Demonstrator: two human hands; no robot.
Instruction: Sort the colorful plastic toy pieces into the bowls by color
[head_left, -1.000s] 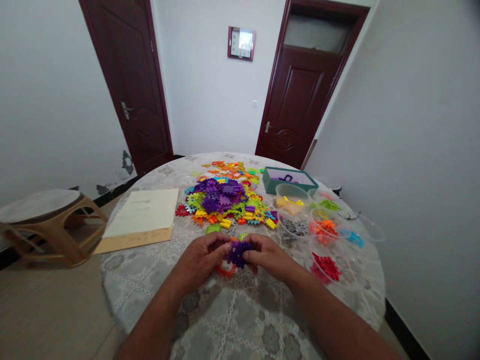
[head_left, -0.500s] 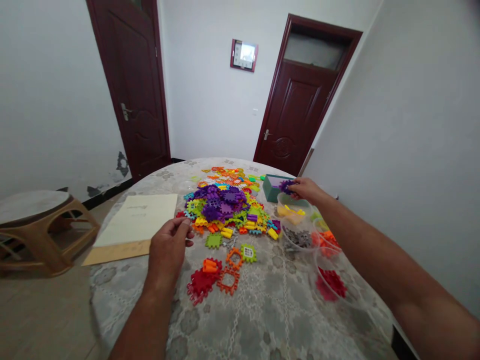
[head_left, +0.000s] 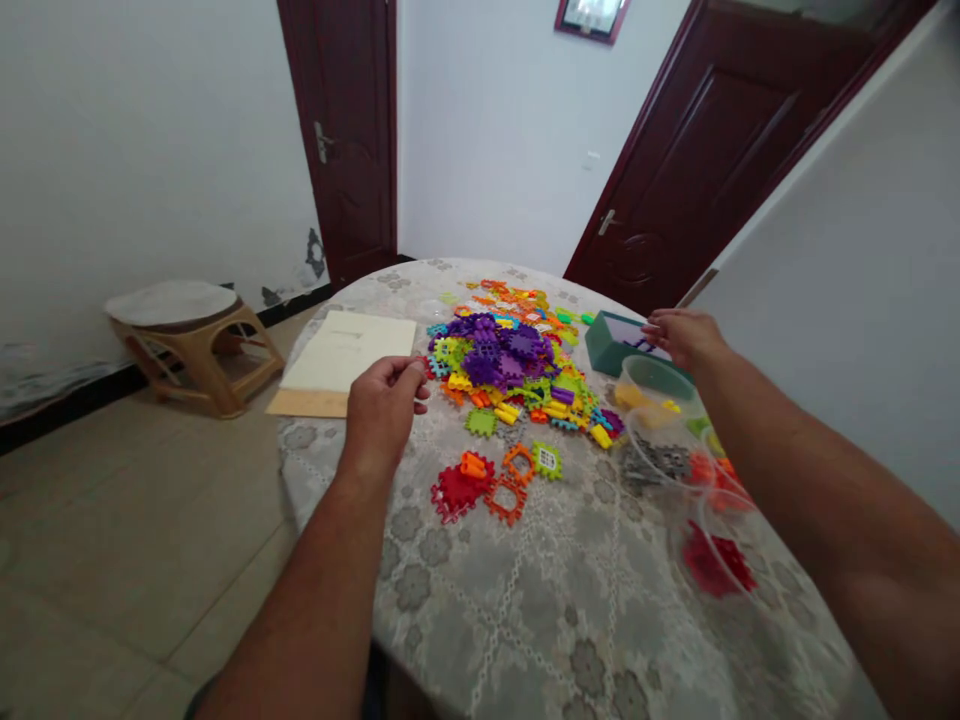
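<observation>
- The left hand — half curled above the cloth at the pile's near edge; the fingers are bunched, and from this angle it is hard to tell whether a small piece is pinched there
- The right hand — loosely open with fingers extended at the end of a teal box, nothing visible in its grasp
- Interlocking plastic building pieces heaped mid-table, with a purple cluster on top
- Nearer the person, a red toothed piece topped by an orange tube, beside an orange open frame
- The pieces look light and stiff, their toothed edges apt to catch on one another; a pinch at the rim of a single piece seems the surest hold
- Clear plastic bowls line the table's right side, one with red pieces
- A pale sheet of paper lies on a brown envelope; a wooden stool stands on the floor at left
</observation>
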